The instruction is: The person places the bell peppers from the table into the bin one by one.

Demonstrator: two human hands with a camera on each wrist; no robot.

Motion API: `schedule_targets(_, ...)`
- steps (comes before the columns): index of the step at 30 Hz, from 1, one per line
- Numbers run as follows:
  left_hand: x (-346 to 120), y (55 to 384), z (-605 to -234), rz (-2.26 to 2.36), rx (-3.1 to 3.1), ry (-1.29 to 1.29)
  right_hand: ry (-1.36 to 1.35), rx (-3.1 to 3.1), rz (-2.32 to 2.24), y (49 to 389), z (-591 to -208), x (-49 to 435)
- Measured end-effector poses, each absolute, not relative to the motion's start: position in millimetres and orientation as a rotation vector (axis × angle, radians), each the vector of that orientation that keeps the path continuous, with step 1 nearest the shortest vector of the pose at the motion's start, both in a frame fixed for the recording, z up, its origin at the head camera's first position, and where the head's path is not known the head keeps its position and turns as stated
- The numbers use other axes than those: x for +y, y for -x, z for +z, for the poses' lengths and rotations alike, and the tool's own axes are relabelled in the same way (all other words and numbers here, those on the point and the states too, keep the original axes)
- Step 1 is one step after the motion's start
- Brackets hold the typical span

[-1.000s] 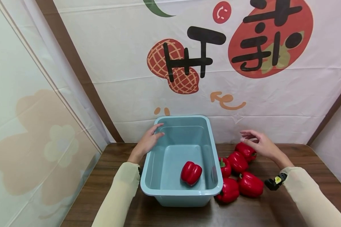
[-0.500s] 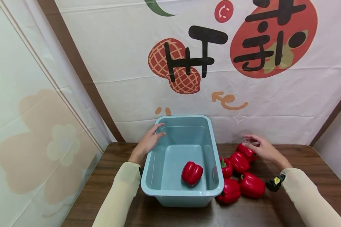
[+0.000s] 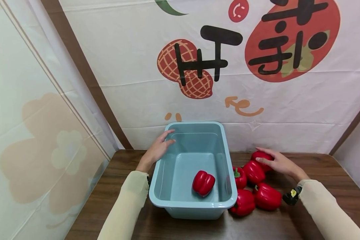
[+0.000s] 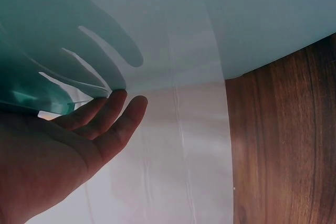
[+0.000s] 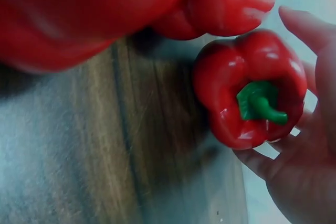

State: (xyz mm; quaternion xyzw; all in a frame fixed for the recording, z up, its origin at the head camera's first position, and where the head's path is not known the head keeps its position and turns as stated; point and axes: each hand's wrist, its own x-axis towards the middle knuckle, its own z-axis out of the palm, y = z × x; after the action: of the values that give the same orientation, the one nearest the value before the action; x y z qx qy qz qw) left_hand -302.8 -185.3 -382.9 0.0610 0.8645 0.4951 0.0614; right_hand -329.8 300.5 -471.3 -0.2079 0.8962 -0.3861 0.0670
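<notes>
A light blue plastic bin (image 3: 193,204) stands at mid-table, with one red bell pepper (image 3: 203,183) lying inside. My left hand (image 3: 157,150) rests at its left rim, index finger and thumb reaching over the edge. In the left wrist view, the other fingers (image 4: 118,121) lie loosely against the outer wall. To the right, my right hand (image 3: 280,162) is around the farthest pepper (image 3: 262,159) of a group. The right wrist view has that pepper (image 5: 249,90), green stem toward the camera, between spread fingers and a thumb that stands slightly apart from it.
Several more red bell peppers (image 3: 267,196) crowd the wooden table (image 3: 120,190) against the bin's right side. Behind the table hangs a printed white cloth (image 3: 138,100). Another cloth (image 3: 33,150) hangs at the left.
My right hand has come down from above the far pepper and is now around it. The left hand stays at the bin's rim, and the pepper in the bin has not moved.
</notes>
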Motion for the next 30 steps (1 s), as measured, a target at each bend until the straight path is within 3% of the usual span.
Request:
schedule_targets(17, -184.7, 303.5, -384.1, 1.494, 2.622, -0.182, 0.588, 2.683, -1.188, 326.6, -476.9, 310.2)
schedule_targets(30, -184.9, 304.0, -383.0, 1.495, 2.62, -0.183, 0.415, 2.658, -1.208, 320.0, -485.1, 314.6)
